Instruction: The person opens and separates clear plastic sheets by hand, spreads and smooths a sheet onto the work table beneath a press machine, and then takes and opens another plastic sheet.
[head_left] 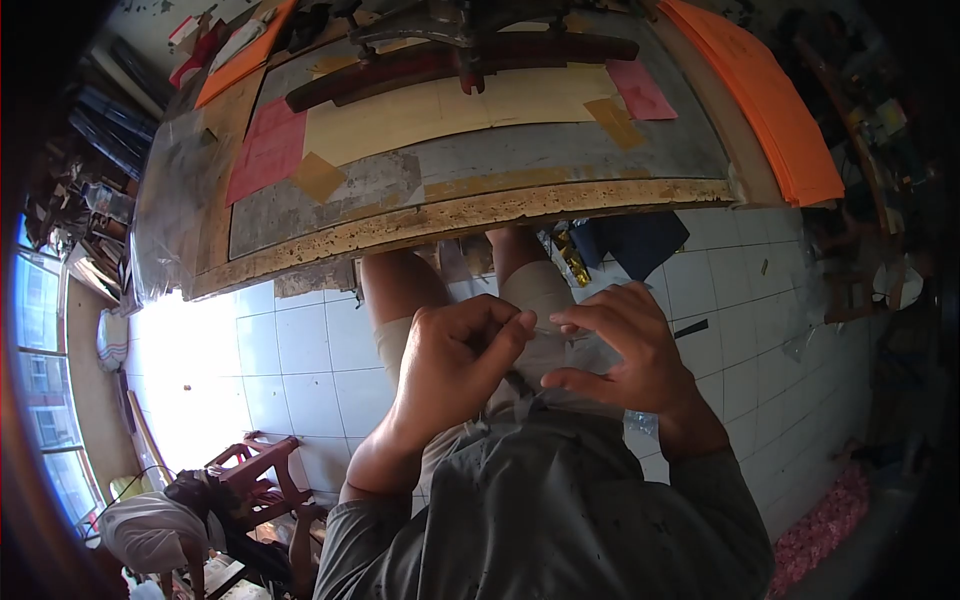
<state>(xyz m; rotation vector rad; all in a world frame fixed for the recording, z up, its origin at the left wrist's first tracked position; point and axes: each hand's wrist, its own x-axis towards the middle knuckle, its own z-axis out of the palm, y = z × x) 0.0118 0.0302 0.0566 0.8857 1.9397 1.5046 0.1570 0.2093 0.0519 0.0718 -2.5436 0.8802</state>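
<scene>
My left hand [460,350] is raised over my lap, thumb and forefinger pinched together. Whatever sits in that pinch, if anything, is too small to make out. Just to its right, my right hand [630,350] has its thumb and fingers apart, with nothing visible gripped. A faint clear patch shows near the right palm, and I cannot tell whether it is a film. Both hands are in front of the work table's wooden edge [480,206], apart from it.
A cream sheet [420,120] lies on the grey board between pink papers [268,145], under a dark red metal bar [390,75]. Orange sheets [765,105] hang over the table's right side. Dark blue material [640,243] lies below. Another person [155,530] is at lower left beside a red stool [265,475].
</scene>
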